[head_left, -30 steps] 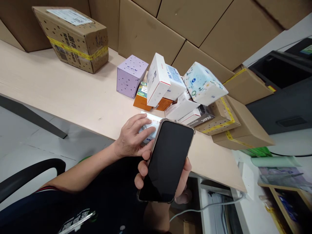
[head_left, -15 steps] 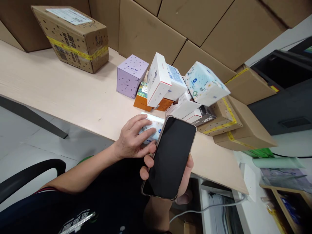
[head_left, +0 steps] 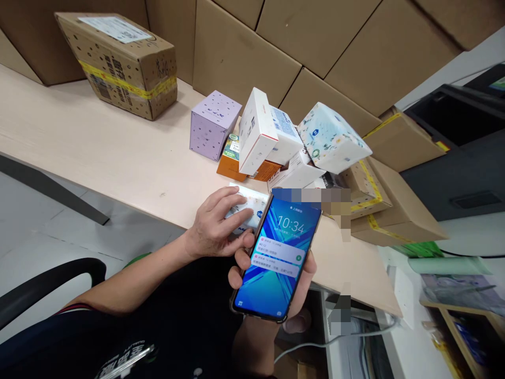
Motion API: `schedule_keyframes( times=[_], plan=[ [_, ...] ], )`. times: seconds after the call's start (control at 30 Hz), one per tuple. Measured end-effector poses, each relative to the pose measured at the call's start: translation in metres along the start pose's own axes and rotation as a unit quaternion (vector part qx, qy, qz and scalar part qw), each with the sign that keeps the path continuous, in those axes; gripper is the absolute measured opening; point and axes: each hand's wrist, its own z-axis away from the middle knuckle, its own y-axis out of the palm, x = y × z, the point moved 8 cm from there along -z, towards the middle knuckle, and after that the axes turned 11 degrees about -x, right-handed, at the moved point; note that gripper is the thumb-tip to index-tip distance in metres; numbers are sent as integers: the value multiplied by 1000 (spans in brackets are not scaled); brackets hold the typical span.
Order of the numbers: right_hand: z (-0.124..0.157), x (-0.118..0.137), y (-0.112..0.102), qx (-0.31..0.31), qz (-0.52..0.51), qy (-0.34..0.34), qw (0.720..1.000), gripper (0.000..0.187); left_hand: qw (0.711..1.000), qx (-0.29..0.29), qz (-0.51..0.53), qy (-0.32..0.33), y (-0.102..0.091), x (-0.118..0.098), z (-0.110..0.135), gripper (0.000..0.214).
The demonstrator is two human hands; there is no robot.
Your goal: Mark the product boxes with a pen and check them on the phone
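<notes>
My right hand (head_left: 302,287) is wrapped round a smartphone (head_left: 276,258) in a clear case, with the fingers on its left edge and the palm behind it. The phone's screen is lit, with a blue lock screen reading 10:34 and two notifications. My left hand (head_left: 221,218) lies with fingers spread over a small white floral tissue pack (head_left: 258,202) near the table's front edge. Its thumb is close to the phone's left side and the right fingertips. The phone hides the right end of the pack.
Beyond my hands are a lilac box (head_left: 215,126), an orange box (head_left: 229,164), white boxes (head_left: 258,129) and a larger floral tissue pack (head_left: 331,137). A taped carton (head_left: 130,68) stands at the far left. Cartons (head_left: 244,52) line the back. A chair arm (head_left: 51,279) is at lower left.
The phone's dark screen has lit up to the lock screen. My right hand and the phone have shifted very slightly right; my left hand stays on the tissue pack.
</notes>
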Motion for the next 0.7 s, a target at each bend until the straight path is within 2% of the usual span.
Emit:
schedule_keyframes(
  times=[0.27,0.5,0.6,0.7],
  plan=[
    [-2,1,0,22,6,2,1000,80,1000,-8,12,-14,0,2,1,35],
    [6,7,-4,-13,22,24,999,77,1000,-4,4,-4,0,-1,-1,32],
    [8,14,-12,-53,13,5,999,69,1000,-3,5,-7,0,-1,-2,35],
    [14,26,-25,-91,61,-27,994,66,1000,-1,0,-8,0,-1,-3,36]
  ],
)
